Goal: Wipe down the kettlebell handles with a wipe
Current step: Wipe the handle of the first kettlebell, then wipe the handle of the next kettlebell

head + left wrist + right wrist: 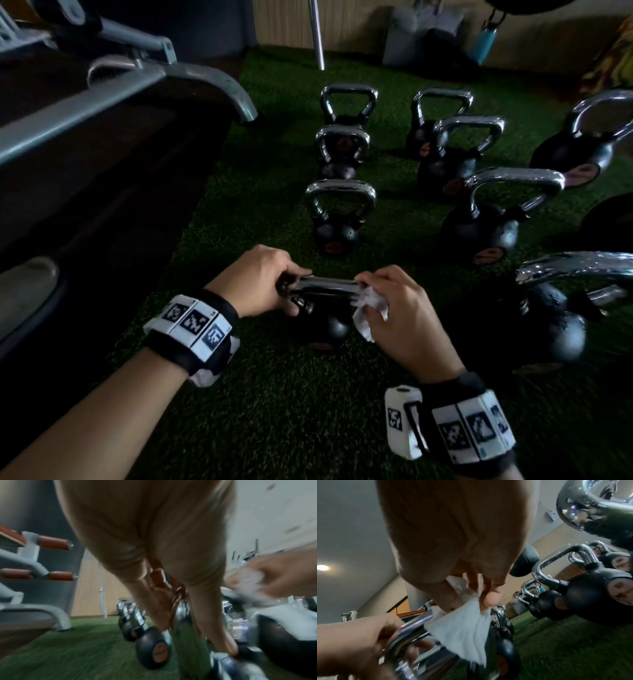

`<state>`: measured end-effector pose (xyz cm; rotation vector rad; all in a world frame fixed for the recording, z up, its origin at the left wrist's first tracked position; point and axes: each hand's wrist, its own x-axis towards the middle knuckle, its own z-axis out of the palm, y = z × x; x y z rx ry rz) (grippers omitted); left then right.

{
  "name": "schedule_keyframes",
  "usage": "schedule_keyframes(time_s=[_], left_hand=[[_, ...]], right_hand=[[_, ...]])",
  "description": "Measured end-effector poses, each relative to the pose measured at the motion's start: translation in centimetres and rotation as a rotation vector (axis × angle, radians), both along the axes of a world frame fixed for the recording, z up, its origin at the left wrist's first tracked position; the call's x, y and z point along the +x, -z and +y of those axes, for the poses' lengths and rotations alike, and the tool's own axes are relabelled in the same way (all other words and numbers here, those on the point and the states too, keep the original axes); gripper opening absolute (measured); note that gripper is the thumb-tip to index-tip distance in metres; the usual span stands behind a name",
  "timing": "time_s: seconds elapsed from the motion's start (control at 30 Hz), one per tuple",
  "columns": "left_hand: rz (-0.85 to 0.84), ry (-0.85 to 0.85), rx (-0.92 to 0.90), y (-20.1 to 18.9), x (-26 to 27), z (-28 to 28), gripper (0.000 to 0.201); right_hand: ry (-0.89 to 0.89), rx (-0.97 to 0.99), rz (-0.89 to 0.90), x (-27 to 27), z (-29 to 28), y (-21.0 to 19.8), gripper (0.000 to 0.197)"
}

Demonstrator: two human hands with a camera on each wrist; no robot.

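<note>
A small black kettlebell [329, 329] with a chrome handle [325, 286] stands on green turf at the near end of the left row. My left hand [263, 284] grips the handle's left end, fingers over the top and thumb beneath. My right hand [394, 308] pinches a crumpled white wipe [368, 308] against the handle's right end. In the right wrist view the wipe [462, 630] drapes over the chrome bar [412, 627], held between thumb and fingers, with the left hand [359, 642] curled round the bar's other end. The left wrist view is blurred.
Several more kettlebells stand in rows ahead, the nearest [337, 219] straight ahead and a large one [555, 308] close at the right. A grey gym machine frame [144, 85] borders the turf [291, 411] on the left. Bags and a blue bottle [483, 44] stand at the far wall.
</note>
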<state>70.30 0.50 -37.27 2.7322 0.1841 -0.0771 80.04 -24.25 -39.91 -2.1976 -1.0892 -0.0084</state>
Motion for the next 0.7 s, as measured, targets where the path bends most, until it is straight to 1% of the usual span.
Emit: schedule_keyframes(time_s=[0.07, 0.17, 0.23, 0.27, 0.33, 0.4, 0.47, 0.53, 0.63, 0.7], left_hand=[[-0.022, -0.019, -0.038, 0.1, 0.2, 0.1, 0.074], [-0.057, -0.038, -0.069, 0.2, -0.1, -0.1, 0.073], [-0.053, -0.027, -0.086, 0.2, -0.3, 0.1, 0.072], [-0.025, -0.019, -0.092, 0.1, -0.3, 0.4, 0.071], [0.092, -0.016, -0.064, 0.1, -0.1, 1.7, 0.069], [0.181, -0.029, 0.02, 0.0, 0.5, 3.2, 0.066], [0.188, -0.06, 0.0, 0.0, 1.6, 5.0, 0.063], [0.192, -0.109, -0.087, -0.6, 3.0, 6.4, 0.055], [0.223, -0.151, -0.182, -2.0, 5.1, 8.0, 0.045], [0.242, -0.159, -0.199, -3.2, 6.2, 9.2, 0.04]], right_hand=[[0.049, 0.037, -0.024, -1.0, -0.1, 0.7, 0.052], [0.083, 0.083, -0.009, -1.1, 0.0, 1.1, 0.054], [0.066, 0.073, 0.038, -0.8, 0.0, 0.5, 0.053], [0.062, 0.071, 0.08, -0.4, -0.3, 0.0, 0.052], [0.078, 0.121, 0.214, 1.0, -1.1, -1.3, 0.047], [0.126, 0.245, 0.314, 3.0, -2.0, -2.6, 0.042], [0.212, 0.318, 0.317, 5.4, -2.1, -3.5, 0.039], [0.286, 0.336, 0.312, 7.7, -1.3, -4.1, 0.038], [0.31, 0.349, 0.317, 10.8, 0.3, -5.2, 0.034], [0.294, 0.334, 0.323, 12.5, 1.5, -6.2, 0.035]])
